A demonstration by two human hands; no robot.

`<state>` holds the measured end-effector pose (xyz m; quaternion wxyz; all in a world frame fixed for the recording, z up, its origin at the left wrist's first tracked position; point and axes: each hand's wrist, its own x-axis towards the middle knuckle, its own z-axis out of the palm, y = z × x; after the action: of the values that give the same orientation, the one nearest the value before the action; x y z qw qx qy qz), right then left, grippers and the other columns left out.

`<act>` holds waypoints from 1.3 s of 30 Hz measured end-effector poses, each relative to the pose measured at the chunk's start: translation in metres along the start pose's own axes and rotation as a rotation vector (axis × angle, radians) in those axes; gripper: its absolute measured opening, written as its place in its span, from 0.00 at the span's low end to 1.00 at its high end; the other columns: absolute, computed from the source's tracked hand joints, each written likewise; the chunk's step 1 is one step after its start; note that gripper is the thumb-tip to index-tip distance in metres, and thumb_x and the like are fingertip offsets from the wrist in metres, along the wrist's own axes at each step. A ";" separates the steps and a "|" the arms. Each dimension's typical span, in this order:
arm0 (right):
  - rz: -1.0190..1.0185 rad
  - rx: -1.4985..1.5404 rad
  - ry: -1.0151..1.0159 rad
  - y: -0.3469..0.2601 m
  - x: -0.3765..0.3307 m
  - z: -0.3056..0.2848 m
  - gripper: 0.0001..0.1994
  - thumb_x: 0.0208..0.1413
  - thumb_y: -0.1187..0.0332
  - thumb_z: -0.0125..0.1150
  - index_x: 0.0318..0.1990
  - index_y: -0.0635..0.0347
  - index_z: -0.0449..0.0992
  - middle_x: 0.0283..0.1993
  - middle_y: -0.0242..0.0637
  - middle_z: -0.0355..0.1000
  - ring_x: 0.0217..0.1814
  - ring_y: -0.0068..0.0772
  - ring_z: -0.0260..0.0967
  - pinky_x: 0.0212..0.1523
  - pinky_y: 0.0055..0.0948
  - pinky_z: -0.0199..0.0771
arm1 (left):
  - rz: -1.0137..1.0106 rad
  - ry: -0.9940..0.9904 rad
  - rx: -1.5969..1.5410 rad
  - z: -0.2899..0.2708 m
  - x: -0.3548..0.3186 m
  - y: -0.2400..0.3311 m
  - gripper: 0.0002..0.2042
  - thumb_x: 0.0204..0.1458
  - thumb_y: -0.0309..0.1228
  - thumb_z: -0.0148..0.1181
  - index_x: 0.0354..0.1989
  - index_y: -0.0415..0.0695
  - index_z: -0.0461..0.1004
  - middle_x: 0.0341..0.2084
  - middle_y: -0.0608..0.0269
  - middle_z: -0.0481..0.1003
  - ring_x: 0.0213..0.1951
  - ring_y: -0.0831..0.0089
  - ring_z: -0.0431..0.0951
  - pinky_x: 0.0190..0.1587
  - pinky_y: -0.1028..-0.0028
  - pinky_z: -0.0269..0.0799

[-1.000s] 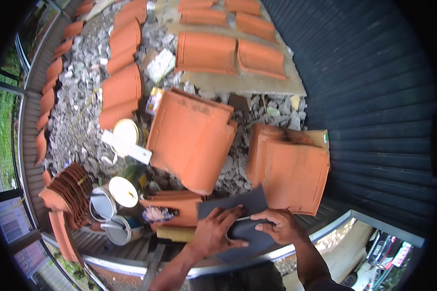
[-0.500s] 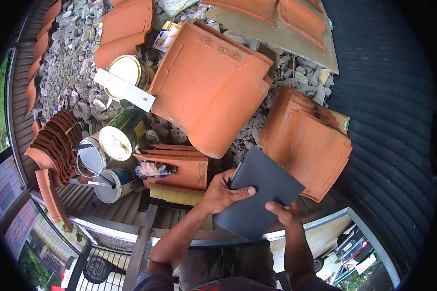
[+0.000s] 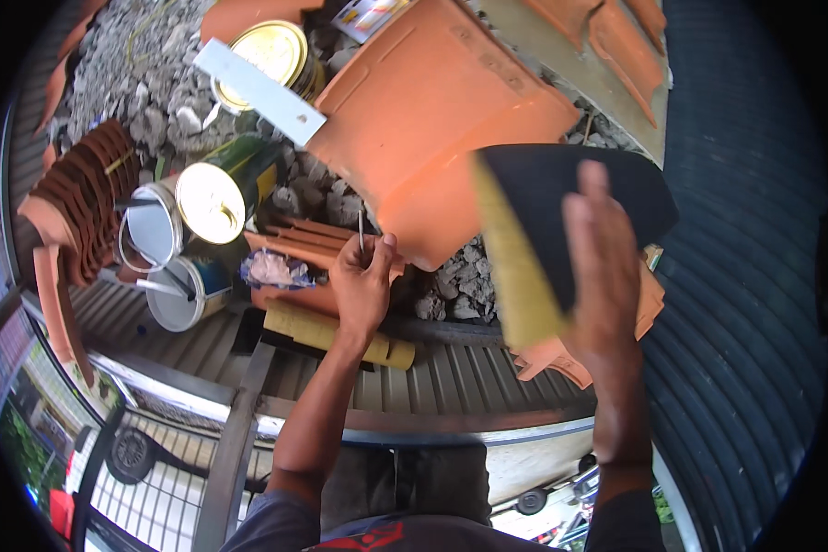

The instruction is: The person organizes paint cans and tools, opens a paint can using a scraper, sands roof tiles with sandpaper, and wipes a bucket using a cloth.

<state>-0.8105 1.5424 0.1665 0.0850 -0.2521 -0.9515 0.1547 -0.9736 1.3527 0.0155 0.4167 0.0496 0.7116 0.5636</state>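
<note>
My right hand [image 3: 603,267], blurred by motion, holds a dark sheet of sandpaper [image 3: 561,184] raised over the tiles at the right. The sheet is bent, so its yellowish back shows along the left side. My left hand [image 3: 361,281] is closed in a pinch, with a thin grey metal rod [image 3: 361,230] sticking up from the fingers; its lower part is hidden. Just beyond that hand lies a large orange roof tile [image 3: 432,129]. Stacked tiles [image 3: 290,241] and a crumpled wrapper with pale putty-like stuff [image 3: 276,269] are to its left.
Two open pails [image 3: 155,225] and a dark green can [image 3: 210,202] stand at the left. A metal strip [image 3: 258,90] lies across a round tin [image 3: 290,46]. Rolled yellow sandpaper [image 3: 327,333] rests near the corrugated roof edge. Grey rubble [image 3: 147,92] spreads behind; street and cars lie below.
The sheet was in both hands; now only my right hand has it, lifted away to the right. My left hand has moved left and pinches a thin rod. The view has shifted.
</note>
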 end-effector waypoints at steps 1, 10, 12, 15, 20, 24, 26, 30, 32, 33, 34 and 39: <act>-0.114 -0.119 -0.144 -0.006 0.018 0.012 0.28 0.62 0.69 0.54 0.70 0.62 0.65 0.74 0.50 0.60 0.71 0.50 0.63 0.70 0.48 0.60 | -0.082 0.022 0.007 -0.005 -0.005 0.000 0.13 0.64 0.34 0.62 0.30 0.36 0.76 0.21 0.69 0.77 0.24 0.86 0.69 0.28 0.83 0.64; -0.343 -0.112 -0.616 -0.037 0.062 0.184 0.34 0.48 0.73 0.59 0.68 0.65 0.66 0.76 0.44 0.57 0.79 0.41 0.51 0.78 0.50 0.44 | -0.234 0.282 -0.030 -0.030 -0.017 -0.048 0.13 0.62 0.33 0.62 0.28 0.37 0.77 0.20 0.73 0.72 0.25 0.87 0.64 0.27 0.79 0.62; -0.393 -0.104 -0.623 -0.033 0.082 0.200 0.35 0.47 0.73 0.59 0.68 0.65 0.66 0.76 0.43 0.57 0.80 0.42 0.50 0.78 0.52 0.44 | -0.227 0.329 -0.131 -0.028 -0.013 -0.046 0.13 0.62 0.33 0.62 0.28 0.37 0.77 0.20 0.74 0.72 0.24 0.87 0.64 0.26 0.79 0.60; -0.466 -0.239 -0.498 -0.032 0.108 0.225 0.30 0.55 0.69 0.54 0.69 0.65 0.65 0.77 0.39 0.56 0.80 0.37 0.50 0.78 0.51 0.43 | -0.249 0.326 -0.166 -0.024 -0.005 -0.031 0.12 0.64 0.34 0.61 0.32 0.39 0.76 0.23 0.72 0.77 0.21 0.89 0.64 0.23 0.82 0.58; -0.454 -0.207 -0.710 -0.053 0.065 0.200 0.31 0.54 0.70 0.55 0.68 0.64 0.66 0.76 0.39 0.58 0.79 0.38 0.51 0.78 0.53 0.43 | -0.169 0.342 -0.164 -0.060 -0.011 -0.033 0.09 0.63 0.33 0.61 0.35 0.40 0.76 0.25 0.66 0.80 0.22 0.88 0.65 0.25 0.83 0.60; -0.406 -0.211 -0.595 -0.059 0.095 0.211 0.30 0.53 0.71 0.55 0.67 0.66 0.67 0.75 0.42 0.60 0.78 0.41 0.53 0.78 0.55 0.42 | -0.194 0.405 -0.421 -0.063 -0.015 -0.016 0.08 0.64 0.33 0.60 0.39 0.40 0.75 0.28 0.60 0.81 0.21 0.86 0.67 0.25 0.84 0.61; -0.410 -0.209 -0.600 -0.067 0.098 0.214 0.31 0.52 0.71 0.55 0.67 0.67 0.67 0.74 0.44 0.60 0.78 0.42 0.53 0.78 0.56 0.43 | -0.222 0.405 -0.380 -0.073 -0.016 -0.013 0.09 0.65 0.34 0.59 0.39 0.41 0.76 0.28 0.60 0.81 0.21 0.86 0.66 0.25 0.83 0.61; -0.381 -0.210 -0.708 -0.059 0.072 0.195 0.31 0.51 0.71 0.55 0.66 0.66 0.67 0.75 0.44 0.60 0.78 0.43 0.53 0.78 0.56 0.42 | -0.204 0.352 -0.306 -0.093 -0.019 -0.020 0.10 0.65 0.36 0.58 0.38 0.40 0.75 0.27 0.62 0.81 0.21 0.86 0.65 0.25 0.83 0.61; -0.367 -0.229 -0.735 -0.056 0.075 0.189 0.31 0.50 0.71 0.55 0.66 0.67 0.67 0.74 0.45 0.60 0.78 0.43 0.53 0.78 0.56 0.42 | -0.231 0.393 -0.306 -0.092 -0.014 -0.020 0.11 0.66 0.37 0.58 0.37 0.41 0.75 0.27 0.62 0.80 0.21 0.86 0.66 0.25 0.82 0.61; -0.390 -0.210 -0.692 -0.059 0.091 0.200 0.31 0.50 0.72 0.55 0.66 0.67 0.67 0.74 0.45 0.60 0.78 0.43 0.53 0.78 0.56 0.42 | -0.208 0.418 -0.353 -0.090 -0.011 -0.017 0.12 0.66 0.37 0.58 0.37 0.41 0.75 0.27 0.62 0.80 0.21 0.86 0.65 0.25 0.82 0.61; -0.413 -0.184 -0.644 -0.065 0.102 0.212 0.32 0.49 0.73 0.55 0.66 0.68 0.67 0.74 0.46 0.60 0.79 0.43 0.52 0.78 0.56 0.42 | -0.181 0.447 -0.392 -0.091 -0.009 -0.016 0.12 0.66 0.38 0.57 0.37 0.41 0.75 0.27 0.62 0.80 0.21 0.86 0.65 0.25 0.82 0.61; -0.442 -0.200 -0.782 -0.064 0.082 0.194 0.31 0.51 0.72 0.54 0.67 0.67 0.66 0.75 0.45 0.58 0.80 0.42 0.50 0.79 0.56 0.40 | -0.213 0.323 -0.453 -0.084 -0.020 -0.011 0.11 0.66 0.37 0.57 0.35 0.42 0.75 0.26 0.69 0.78 0.21 0.87 0.67 0.23 0.83 0.60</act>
<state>-0.9562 1.4820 0.0127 -0.2740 0.0270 -0.9534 0.1237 -1.0104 1.2740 0.0181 0.3551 -0.2099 0.6260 0.6618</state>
